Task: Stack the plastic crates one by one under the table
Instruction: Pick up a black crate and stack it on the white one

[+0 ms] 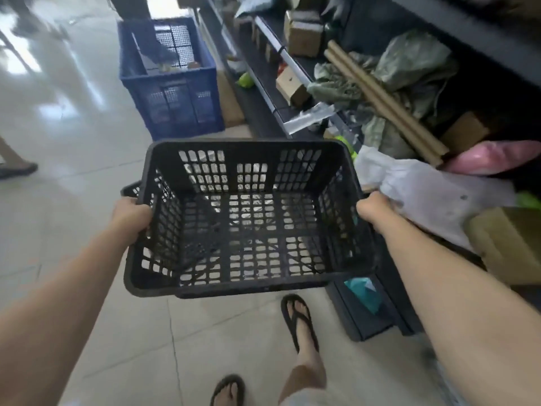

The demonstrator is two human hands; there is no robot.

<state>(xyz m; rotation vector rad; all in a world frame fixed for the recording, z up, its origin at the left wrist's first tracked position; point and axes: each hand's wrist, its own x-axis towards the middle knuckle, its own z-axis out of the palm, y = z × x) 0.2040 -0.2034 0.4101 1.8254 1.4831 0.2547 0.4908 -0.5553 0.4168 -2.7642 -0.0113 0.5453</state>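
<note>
Carry step: left hand (131,213) and right hand (373,210) each gripped a side rim of the empty black crate (248,218), held above the floor short of the blue crate (169,77); next probably lowering it under the table.

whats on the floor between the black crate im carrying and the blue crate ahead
In the head view, only bare tiled floor shows between the black crate, held by both hands, and the blue crate. What the black crate hides cannot be told.
</note>
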